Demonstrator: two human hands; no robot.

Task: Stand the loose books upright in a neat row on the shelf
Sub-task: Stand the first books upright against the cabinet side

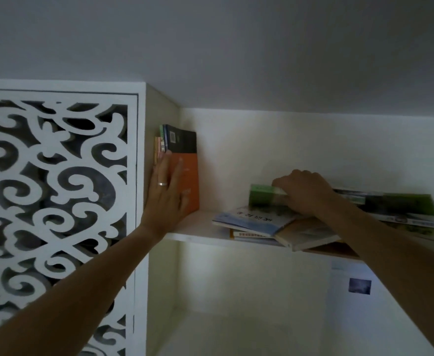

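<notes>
Several books [182, 142] stand upright at the left end of the white shelf [198, 233], against the side wall. The outermost has a black and orange cover. My left hand [168, 191] presses flat against that cover, fingers straight. To the right, a loose pile of books [257, 222] lies flat on the shelf, some hanging over its front edge. My right hand [305, 194] grips a green book [262, 197] raised above that pile; the book is blurred.
A white carved lattice panel [54, 201] fills the left side. Below the shelf is a lower compartment [236, 304] with a pale sheet or book [349, 286] leaning at its right. More flat books [403, 209] extend to the right behind my right arm.
</notes>
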